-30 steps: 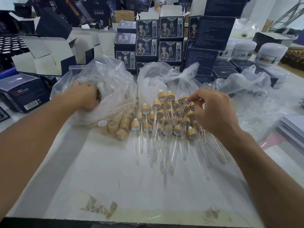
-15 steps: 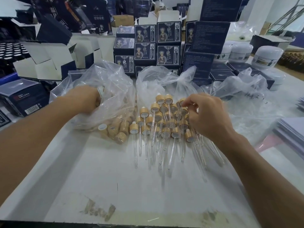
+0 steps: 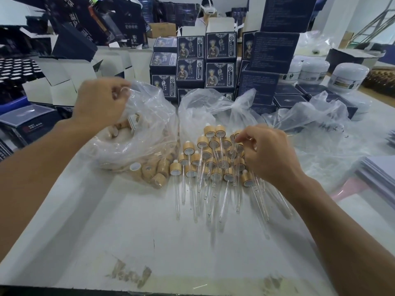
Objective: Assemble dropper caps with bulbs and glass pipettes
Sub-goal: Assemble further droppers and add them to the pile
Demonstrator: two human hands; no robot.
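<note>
since half a second ago the left hand (image 3: 100,103) has risen out of the mouth of the plastic bag of caps (image 3: 136,142) and now sits above it, fingers curled, pinching a small pale thing at its fingertips that is too blurred to name. the right hand (image 3: 269,154) has stayed over the far right of the pile of assembled droppers (image 3: 211,165), fingers bent and pinching near a bamboo cap; what exactly it holds i cannot tell. the droppers lie between the hands, mostly just left of the right hand, caps at the far end and glass pipettes (image 3: 222,197) running back toward the person on the white table (image 3: 149,242). loose bamboo caps (image 3: 149,169) fill the bag under the left hand. beyond the right hand lie more clear bags (image 3: 310,124), then dark printed boxes (image 3: 220,60) and white jars (image 3: 348,77).
</note>
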